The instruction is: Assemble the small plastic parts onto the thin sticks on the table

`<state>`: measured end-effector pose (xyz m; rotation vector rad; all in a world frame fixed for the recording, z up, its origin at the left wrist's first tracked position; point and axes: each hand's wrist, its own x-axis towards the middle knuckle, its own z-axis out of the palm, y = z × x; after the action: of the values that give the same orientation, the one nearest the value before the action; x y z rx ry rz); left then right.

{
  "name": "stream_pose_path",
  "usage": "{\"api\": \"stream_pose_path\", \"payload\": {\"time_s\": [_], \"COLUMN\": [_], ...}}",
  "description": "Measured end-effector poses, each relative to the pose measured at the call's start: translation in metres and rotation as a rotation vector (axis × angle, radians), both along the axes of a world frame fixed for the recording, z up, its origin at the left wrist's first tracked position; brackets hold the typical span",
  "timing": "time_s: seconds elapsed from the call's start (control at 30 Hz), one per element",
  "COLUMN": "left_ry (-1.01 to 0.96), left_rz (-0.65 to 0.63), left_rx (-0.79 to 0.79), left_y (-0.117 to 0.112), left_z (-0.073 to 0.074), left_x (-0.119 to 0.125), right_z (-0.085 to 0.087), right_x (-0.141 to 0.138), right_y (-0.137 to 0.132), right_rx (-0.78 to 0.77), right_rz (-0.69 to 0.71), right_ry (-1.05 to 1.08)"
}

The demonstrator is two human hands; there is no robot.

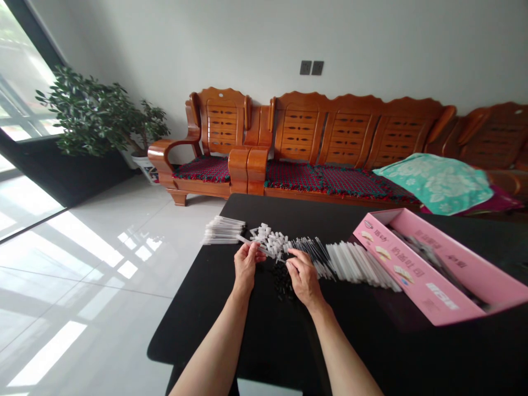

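Inspection at the black desk (193, 313): the left hand (246, 264) and right hand (304, 278) are working together at the near side of the laid-out parts. The left fingers (251, 250) are closed in a pinch on a slim clear plastic tube (258, 243), which runs rightward between the hands. The right fingers (292, 254) are pinched on the tube's far end; whether a small part is also held there cannot be told. The tube lies over the near edge of a heap of small white plastic pieces (266, 237), far of a scatter of black pieces (282, 283). To the left lies a bundle of clear tubes (223, 230); to the right, fanned black rods (309, 256), white tubes (357, 267) and a pink carton (429, 264). Assessed good practice: grip close to the working end, keep the tube straight, and keep both hands clear of the loose heaps.
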<state>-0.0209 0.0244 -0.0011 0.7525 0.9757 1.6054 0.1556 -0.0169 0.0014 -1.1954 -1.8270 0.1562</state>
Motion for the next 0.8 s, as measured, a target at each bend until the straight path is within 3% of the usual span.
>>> {"api": "stream_pose_path", "payload": {"time_s": [0.4, 0.63, 0.8], "left_ry": [-0.006, -0.044, -0.001], "left_rz": [-0.297, -0.190, -0.338], "left_rx": [-0.010, -0.008, -0.041], "left_y": [-0.011, -0.006, -0.011], "left_z": [0.010, 0.006, 0.010], "left_x": [0.009, 0.003, 0.007], "right_z": [0.003, 0.006, 0.005], "right_x": [-0.007, -0.005, -0.006], "right_y": [0.000, -0.002, -0.002], "right_rx": [-0.020, -0.013, -0.006], "right_rz": [0.008, 0.009, 0.002], "right_ry": [0.035, 0.040, 0.028]}}
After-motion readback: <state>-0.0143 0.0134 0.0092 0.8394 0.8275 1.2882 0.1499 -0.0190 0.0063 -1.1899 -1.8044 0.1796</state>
